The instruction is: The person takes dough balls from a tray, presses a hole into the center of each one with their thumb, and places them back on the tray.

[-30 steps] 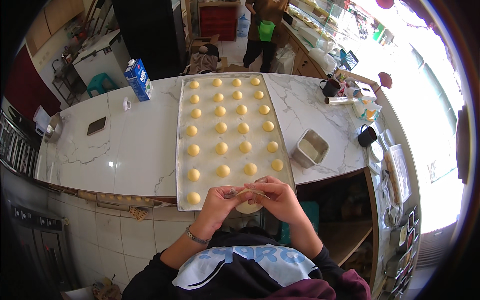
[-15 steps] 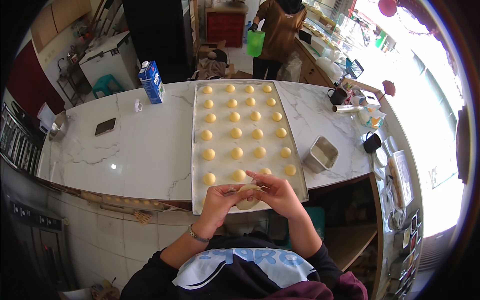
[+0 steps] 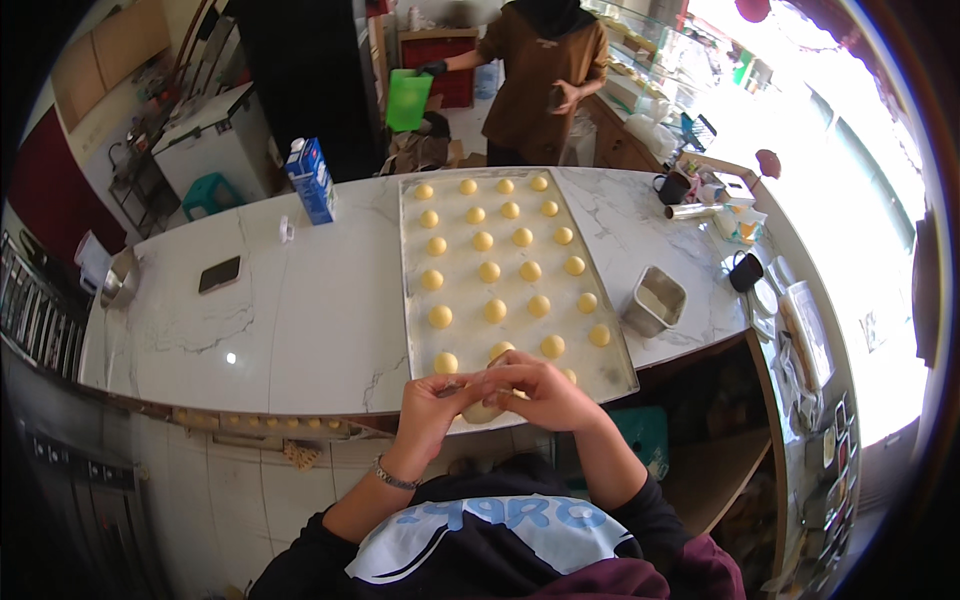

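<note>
Between the fingers [image 3: 514,374], pale dough [image 3: 482,411], partly hidden

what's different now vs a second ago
The co-worker came nearer the counter, swinging the green container out to the picture's left. The right hand drew its fingers in against the left hand. The view shifted too. Nothing was visibly let go: both hands still pinch the pale dough piece. The tray, milk carton and phone stayed put.
</note>
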Demonstrator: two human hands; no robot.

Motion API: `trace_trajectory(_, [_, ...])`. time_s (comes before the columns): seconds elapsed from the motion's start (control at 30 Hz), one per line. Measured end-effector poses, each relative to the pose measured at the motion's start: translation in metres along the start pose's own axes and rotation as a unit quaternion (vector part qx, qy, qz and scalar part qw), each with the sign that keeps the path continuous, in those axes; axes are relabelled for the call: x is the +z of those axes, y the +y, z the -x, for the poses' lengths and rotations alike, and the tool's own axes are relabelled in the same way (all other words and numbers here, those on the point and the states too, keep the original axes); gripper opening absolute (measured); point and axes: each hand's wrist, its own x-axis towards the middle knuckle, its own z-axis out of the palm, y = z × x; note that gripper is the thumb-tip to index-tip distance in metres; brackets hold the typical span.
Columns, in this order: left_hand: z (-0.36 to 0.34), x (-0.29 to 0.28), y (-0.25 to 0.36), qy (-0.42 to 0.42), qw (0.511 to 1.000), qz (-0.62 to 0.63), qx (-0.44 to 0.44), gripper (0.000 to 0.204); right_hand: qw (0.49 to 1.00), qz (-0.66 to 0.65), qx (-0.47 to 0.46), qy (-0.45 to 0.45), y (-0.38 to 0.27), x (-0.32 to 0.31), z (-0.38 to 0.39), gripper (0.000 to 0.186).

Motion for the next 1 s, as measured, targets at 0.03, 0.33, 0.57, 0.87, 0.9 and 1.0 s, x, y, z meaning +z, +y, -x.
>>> trace_trajectory(0.03, [0.0, -0.002, -0.001, -0.014, 1.0, -0.013, -0.004, 0.019, 0.992, 0.113, -0.032, -0.054, -0.001, -0.003, 0.0, 0.041])
trace_trajectory(0.33, [-0.002, 0.006, -0.004, 0.007, 1.0, 0.008, 0.022, 0.021, 0.997, 0.041, 0.057, 0.024, -0.007, -0.009, 0.007, 0.035])
trace_trajectory(0.57, [-0.003, 0.01, -0.003, -0.101, 0.995, -0.016, -0.018, 0.019, 0.983, 0.179, -0.029, -0.016, -0.007, -0.014, 0.018, 0.031])
trace_trajectory(0.87, [-0.001, 0.008, -0.008, -0.056, 0.998, -0.021, -0.004, 0.02, 0.997, 0.06, 0.055, -0.002, -0.006, -0.017, 0.022, 0.03])
trace_trajectory(0.9, [0.0, 0.008, -0.009, -0.051, 0.998, -0.019, -0.006, 0.02, 0.997, 0.029, 0.064, 0.034, 0.0, -0.018, 0.022, 0.028])
trace_trajectory(1.0, [-0.001, 0.009, -0.005, -0.045, 0.999, 0.015, -0.024, 0.025, 0.993, 0.099, 0.01, 0.059, 0.001, -0.015, 0.019, 0.026])
